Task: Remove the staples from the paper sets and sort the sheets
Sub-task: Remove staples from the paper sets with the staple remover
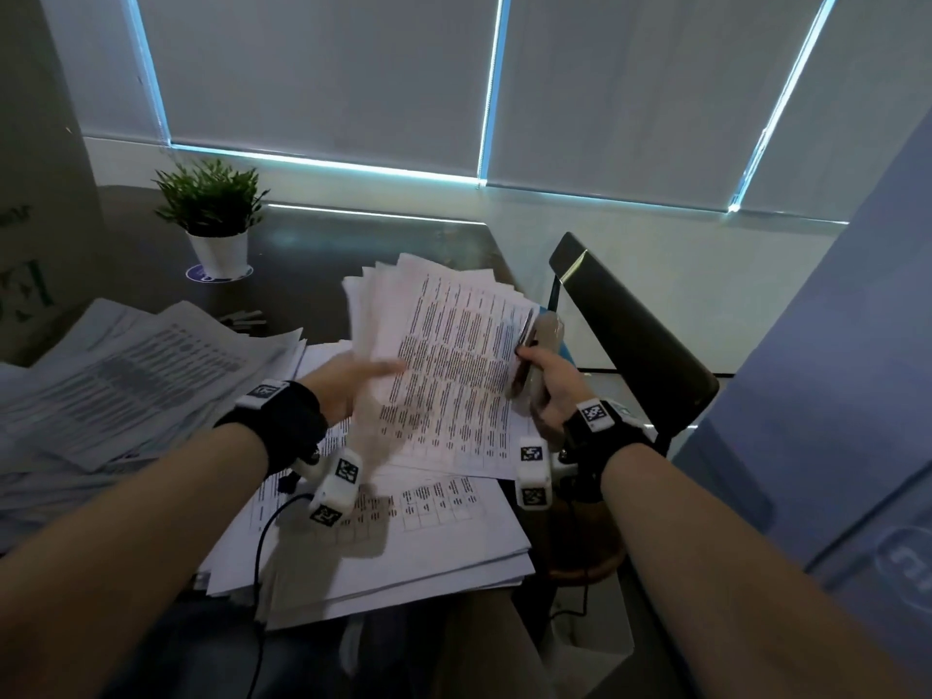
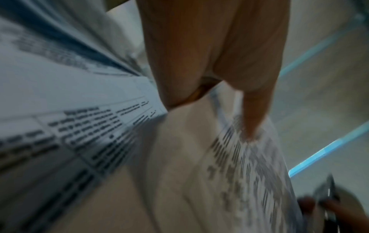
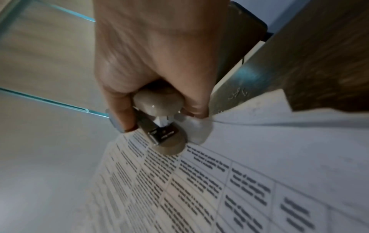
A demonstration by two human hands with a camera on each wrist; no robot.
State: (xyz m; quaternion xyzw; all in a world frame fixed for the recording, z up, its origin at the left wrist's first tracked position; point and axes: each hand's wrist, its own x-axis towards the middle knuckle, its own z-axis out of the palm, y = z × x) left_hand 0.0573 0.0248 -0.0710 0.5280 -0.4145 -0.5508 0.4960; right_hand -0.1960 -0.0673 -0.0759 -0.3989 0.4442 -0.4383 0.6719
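Dark tabletop (image 1: 323,234) ran left to far centre, w/ grey roller blinds (image 1: 323,83) covering the far wall and thin blue-white light leaking at their edges. A small green plant in a white pot (image 1: 218,229) stood far left on the table. A dark chair back (image 1: 625,325) sat to the right, just beyond the table's right edge; a pale blue-grey panel (image 1: 827,345) filled the far right.

Papers everywhere: a loose grey-looking heap (image 1: 126,375) lay at left, and a squarer white stack (image 1: 403,537) w/ printed tables sat near centre, under both wrists.

The paper set (image 1: 444,365) was held up above that near stack, tilted, btwn the two hands. White sheets, dense rows of black text in a table grid, several pages fanned apart at the far edge. Text was too blurred to read.

Left hand (image 1: 348,385) gripped the set's left side, thumb lying across the printed face, fingers behind the sheets; the left wrist view was blurred but showed a finger (image 2: 253,113) against the page.

Right hand (image 1: 544,380) was clenched round a beige stapler-type tool (image 3: 159,119) w/ a metal nose, at the set's right edge. Its nose sat right against the page corner in the right wrist view; whether it bit the staple I couldn't tell.
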